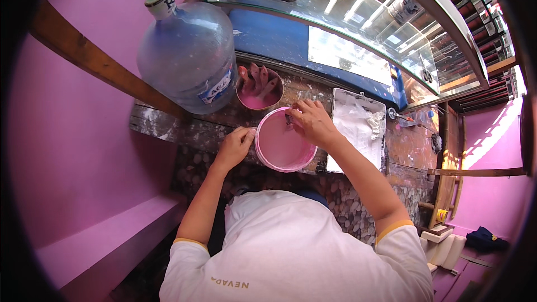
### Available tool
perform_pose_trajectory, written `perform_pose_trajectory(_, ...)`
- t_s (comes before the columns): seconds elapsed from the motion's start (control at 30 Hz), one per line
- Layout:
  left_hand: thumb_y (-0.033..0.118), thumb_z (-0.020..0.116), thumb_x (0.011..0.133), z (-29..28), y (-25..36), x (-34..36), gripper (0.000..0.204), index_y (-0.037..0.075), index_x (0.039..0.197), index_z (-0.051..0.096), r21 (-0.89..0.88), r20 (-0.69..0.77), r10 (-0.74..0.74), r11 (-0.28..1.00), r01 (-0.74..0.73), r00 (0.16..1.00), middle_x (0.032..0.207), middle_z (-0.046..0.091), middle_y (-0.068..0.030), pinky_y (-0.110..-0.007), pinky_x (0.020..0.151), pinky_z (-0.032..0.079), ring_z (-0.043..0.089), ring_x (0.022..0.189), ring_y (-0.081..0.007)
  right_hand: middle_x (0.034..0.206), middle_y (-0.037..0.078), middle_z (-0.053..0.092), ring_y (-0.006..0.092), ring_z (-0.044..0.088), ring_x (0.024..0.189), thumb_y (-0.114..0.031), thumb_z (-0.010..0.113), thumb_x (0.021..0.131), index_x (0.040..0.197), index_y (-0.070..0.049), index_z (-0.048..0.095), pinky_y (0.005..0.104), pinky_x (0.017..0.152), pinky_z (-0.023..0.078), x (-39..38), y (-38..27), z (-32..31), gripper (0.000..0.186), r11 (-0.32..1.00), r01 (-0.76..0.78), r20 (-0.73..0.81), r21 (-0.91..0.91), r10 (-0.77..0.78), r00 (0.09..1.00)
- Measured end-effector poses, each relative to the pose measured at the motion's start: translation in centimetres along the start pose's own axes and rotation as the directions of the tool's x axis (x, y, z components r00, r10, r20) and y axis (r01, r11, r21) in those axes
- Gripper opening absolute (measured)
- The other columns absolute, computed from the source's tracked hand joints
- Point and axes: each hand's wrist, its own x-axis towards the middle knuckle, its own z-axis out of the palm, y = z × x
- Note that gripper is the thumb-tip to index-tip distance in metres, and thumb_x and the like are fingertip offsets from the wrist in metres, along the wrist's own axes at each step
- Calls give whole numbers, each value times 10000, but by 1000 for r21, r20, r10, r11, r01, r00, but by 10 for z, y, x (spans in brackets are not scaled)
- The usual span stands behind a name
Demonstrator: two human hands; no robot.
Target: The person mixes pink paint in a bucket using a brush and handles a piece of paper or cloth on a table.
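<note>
A round plastic bucket (263, 155) stands in front of me with pale pink liquid (282, 144), which looks like paint, in it. My left hand (237, 144) is closed, its thumb and fingers pinching at the bucket's left rim. Over the right side of the bucket, my right hand (314, 122) is closed on a small greyish dark thing (289, 121) just inside the rim; the fingers cover most of it, so its kind does not show. Just behind the bucket sits a pot (281, 91) with pink liquid and several pink-smeared tools (258, 80) leaning in it.
A large water jug (187, 56) stands at the left behind a slanting wooden post (100, 59). To the right lies a white-smeared paint tray (358, 126). A glass display case (335, 14) runs along the back. A plastic bottle (422, 116) lies on the wooden bench (414, 151).
</note>
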Motion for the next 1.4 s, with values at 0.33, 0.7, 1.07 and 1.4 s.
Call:
perform_pose_trajectory(0.33,247,718,932,4,6,1,365,0,1198,683,-65,15,63,996,-62,998,998,650,-86,-296,787,499,640,901,-189,982,141,618,307,619,953,-186,641,879,973,-54,643,411,839,492,-21,-10,12,162,999,26,72,-27,-24,997)
perform_pose_trajectory(0.7,172,728,897,19,31,-10,345,-25,1176,677,-66,-16,173,983,-174,985,1056,654,-114,-318,874,507,646,975,-226,912,161,668,340,664,889,-212,649,902,947,-26,634,433,791,535,-41,-35,20,192,940,-324,-24,105,328,944)
perform_pose_trajectory(1.07,174,725,900,31,44,-15,342,-37,1164,673,-3,-72,193,981,-194,979,1082,653,-143,-346,925,499,650,1020,-279,878,162,649,337,657,862,-141,669,883,946,-14,614,440,761,537,-89,-34,8,153,954,-254,46,161,250,967)
perform_pose_trajectory(1.4,223,699,922,34,48,-17,370,-35,1185,661,61,-70,280,959,-276,957,1071,641,-129,-340,823,530,668,962,-265,875,150,641,322,657,829,-171,678,892,980,-24,613,413,736,537,-68,-36,29,183,961,-236,-226,143,264,938)
